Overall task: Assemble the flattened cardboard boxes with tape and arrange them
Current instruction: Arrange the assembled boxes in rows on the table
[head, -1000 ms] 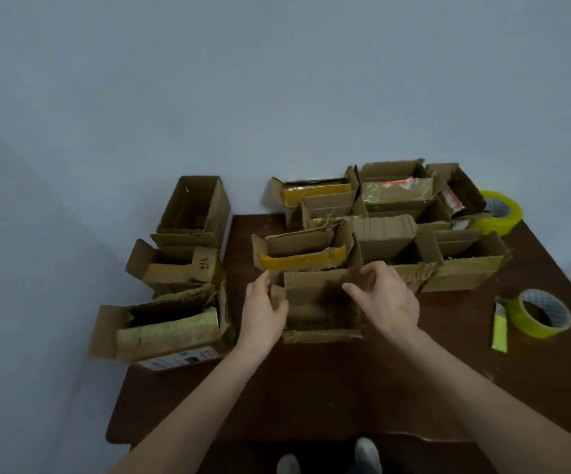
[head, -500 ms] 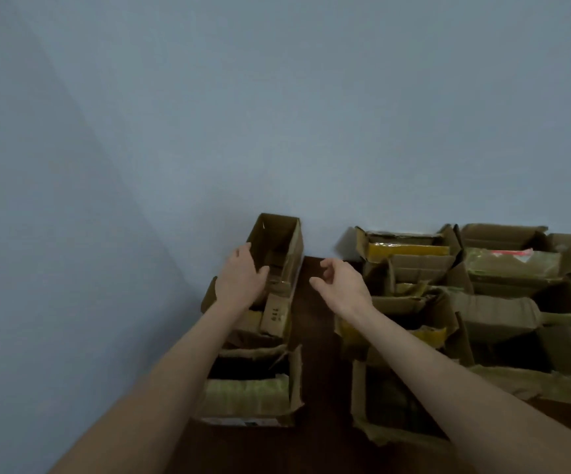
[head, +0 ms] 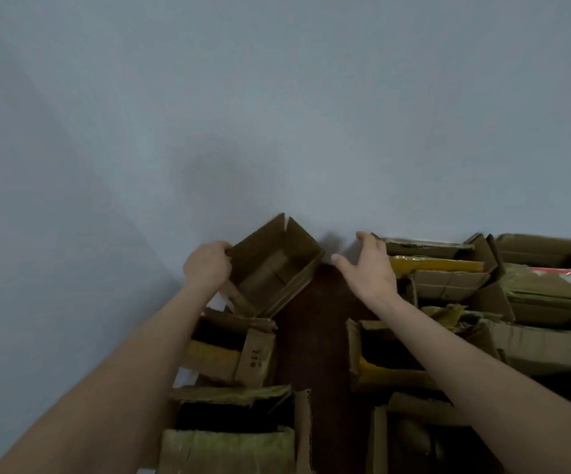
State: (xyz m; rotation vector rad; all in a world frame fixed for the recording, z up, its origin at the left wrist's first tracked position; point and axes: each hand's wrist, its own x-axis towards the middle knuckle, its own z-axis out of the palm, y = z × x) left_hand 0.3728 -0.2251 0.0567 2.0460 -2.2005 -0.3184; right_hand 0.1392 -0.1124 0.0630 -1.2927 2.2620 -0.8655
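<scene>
An open brown cardboard box (head: 273,268) is tilted at the far left, its corner lifted toward the wall. My left hand (head: 208,266) grips its left rim. My right hand (head: 367,265) hovers to the right of that box with fingers spread, holding nothing. Below the tilted box stand two more assembled boxes, one marked with numbers (head: 232,350) and one with greenish tape (head: 232,429). A group of several assembled boxes (head: 448,278) with yellow tape fills the right side.
A strip of dark brown table (head: 311,336) runs between the left column of boxes and the right group. A pale blue wall (head: 277,114) rises directly behind the boxes. No tape rolls are in view.
My hands left the box near the table's front and went to the far left box. My left hand took its rim and tilted it; the view swung left and up.
</scene>
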